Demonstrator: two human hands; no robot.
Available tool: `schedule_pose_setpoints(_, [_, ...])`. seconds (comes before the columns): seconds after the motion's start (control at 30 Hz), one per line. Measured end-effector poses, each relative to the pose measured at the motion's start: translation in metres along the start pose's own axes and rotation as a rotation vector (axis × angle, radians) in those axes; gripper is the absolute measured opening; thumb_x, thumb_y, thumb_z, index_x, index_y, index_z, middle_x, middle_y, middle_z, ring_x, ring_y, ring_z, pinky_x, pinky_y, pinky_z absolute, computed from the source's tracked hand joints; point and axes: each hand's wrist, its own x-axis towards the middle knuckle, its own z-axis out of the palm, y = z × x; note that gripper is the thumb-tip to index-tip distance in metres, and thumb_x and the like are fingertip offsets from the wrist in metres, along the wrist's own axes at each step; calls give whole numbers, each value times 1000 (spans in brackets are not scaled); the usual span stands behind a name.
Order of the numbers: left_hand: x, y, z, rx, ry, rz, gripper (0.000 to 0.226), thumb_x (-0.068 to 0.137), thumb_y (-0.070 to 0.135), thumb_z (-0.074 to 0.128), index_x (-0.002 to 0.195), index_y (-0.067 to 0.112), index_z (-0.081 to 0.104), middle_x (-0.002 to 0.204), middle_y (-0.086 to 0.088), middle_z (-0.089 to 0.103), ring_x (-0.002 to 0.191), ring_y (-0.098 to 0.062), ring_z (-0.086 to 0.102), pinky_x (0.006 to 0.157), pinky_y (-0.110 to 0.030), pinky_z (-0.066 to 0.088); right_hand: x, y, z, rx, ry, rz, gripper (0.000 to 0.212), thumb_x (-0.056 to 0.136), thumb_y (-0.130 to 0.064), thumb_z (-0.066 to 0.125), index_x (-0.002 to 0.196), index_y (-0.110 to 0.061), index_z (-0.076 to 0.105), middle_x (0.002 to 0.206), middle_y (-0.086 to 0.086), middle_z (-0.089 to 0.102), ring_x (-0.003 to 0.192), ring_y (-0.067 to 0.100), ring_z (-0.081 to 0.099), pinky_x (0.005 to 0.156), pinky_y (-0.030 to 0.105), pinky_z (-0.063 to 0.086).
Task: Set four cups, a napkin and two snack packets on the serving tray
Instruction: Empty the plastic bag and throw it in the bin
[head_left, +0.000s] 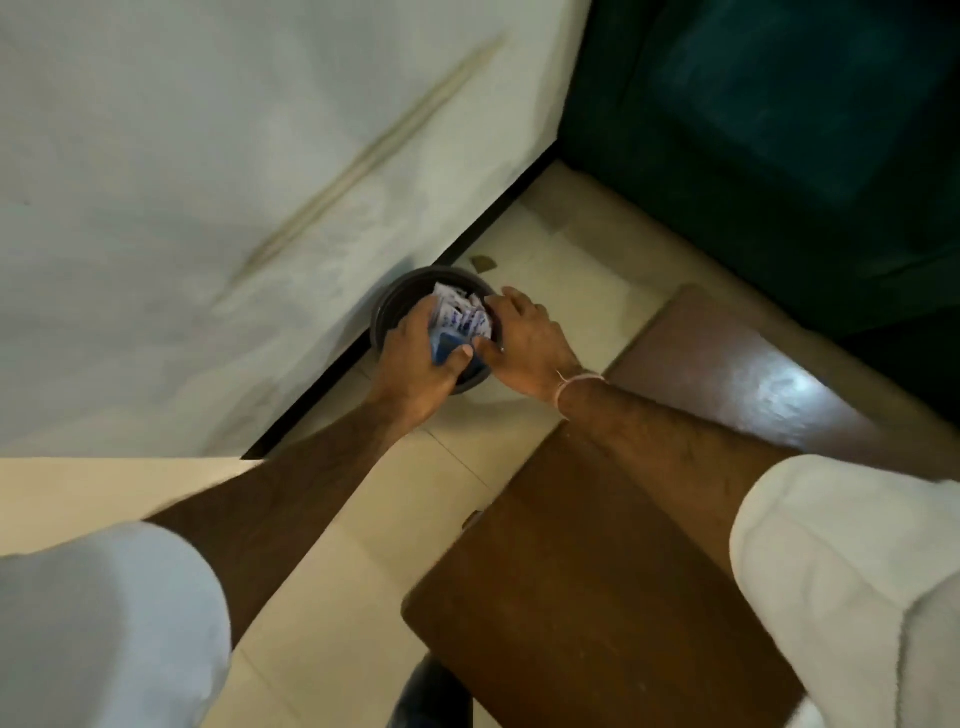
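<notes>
Both hands meet over a dark round bin (400, 306) standing on the pale tiled floor (545, 270) against a white wall (208, 182). The left hand (415, 364) is closed around a bunch of snack packets (460, 317), white with blue print and a solid blue part under the thumb; the lettering is too blurred to read. The packets stand roughly upright, long axis pointing up out of the bin. The right hand (519, 343) curls its fingers on the same bunch from the right. A brown wooden table (571, 571) lies nearer the person.
</notes>
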Motion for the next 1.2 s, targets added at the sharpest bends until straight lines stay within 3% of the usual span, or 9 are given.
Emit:
schedule_pose_setpoints(0.03, [-9, 20, -2, 61, -16, 35, 77, 90, 33, 70, 154, 17, 30, 155, -10, 39, 140, -22, 40, 109, -33, 44, -19, 0, -17, 24, 19, 17, 62, 96, -41, 54, 151, -19, 35, 162, 12, 27, 140, 38, 37, 111, 52, 38])
schedule_pose_setpoints(0.1, [-31, 56, 0, 149, -46, 80, 80, 89, 39, 69, 154, 18, 28, 155, -14, 38, 143, -29, 36, 113, -49, 40, -56, 2, -48, 55, 57, 53, 61, 97, -41, 53, 151, -18, 35, 163, 12, 26, 142, 37, 36, 112, 54, 37])
schedule_pose_setpoints(0.23, [-83, 115, 20, 203, -121, 134, 82, 89, 47, 67, 155, 20, 25, 156, -16, 34, 143, -35, 34, 113, -56, 38, -133, 21, -89, 117, 111, 144, 61, 96, -40, 54, 151, -19, 36, 163, 10, 25, 145, 35, 33, 113, 56, 36])
schedule_pose_setpoints(0.37, [-126, 166, 59, 286, -199, 217, 78, 91, 42, 66, 155, 17, 28, 158, -14, 34, 147, -34, 28, 119, -49, 29, -212, 56, -113, 157, 168, 246, 61, 95, -41, 54, 150, -21, 35, 164, 6, 25, 144, 35, 34, 114, 58, 35])
schedule_pose_setpoints(0.5, [-171, 204, 119, 347, -305, 289, 76, 91, 38, 67, 155, 19, 29, 158, -10, 37, 144, -30, 34, 117, -48, 33, -294, 111, -123, 195, 208, 366, 59, 96, -44, 50, 150, -23, 34, 164, 5, 23, 145, 34, 33, 115, 56, 33])
schedule_pose_setpoints(0.67, [-232, 237, 214, 385, -462, 338, 79, 90, 39, 69, 156, 24, 28, 161, -4, 32, 147, -28, 27, 116, -46, 32, -400, 191, -123, 277, 282, 573, 52, 97, -43, 51, 144, -22, 42, 164, 6, 26, 146, 32, 32, 115, 52, 33])
schedule_pose_setpoints(0.93, [-326, 293, 386, 456, -714, 477, 72, 86, 28, 75, 148, 19, 40, 152, -6, 46, 136, -28, 44, 111, -47, 40, -567, 324, -105, 308, 454, 832, 39, 96, -41, 55, 128, -19, 55, 148, 4, 46, 126, 32, 50, 100, 48, 43])
schedule_pose_setpoints(1.2, [-421, 364, 567, 540, -920, 683, 65, 85, 26, 76, 143, 20, 47, 139, -6, 55, 125, -28, 53, 103, -46, 46, -733, 454, -79, 357, 581, 1074, 40, 96, -39, 52, 131, -17, 54, 151, 4, 43, 133, 31, 45, 102, 49, 38])
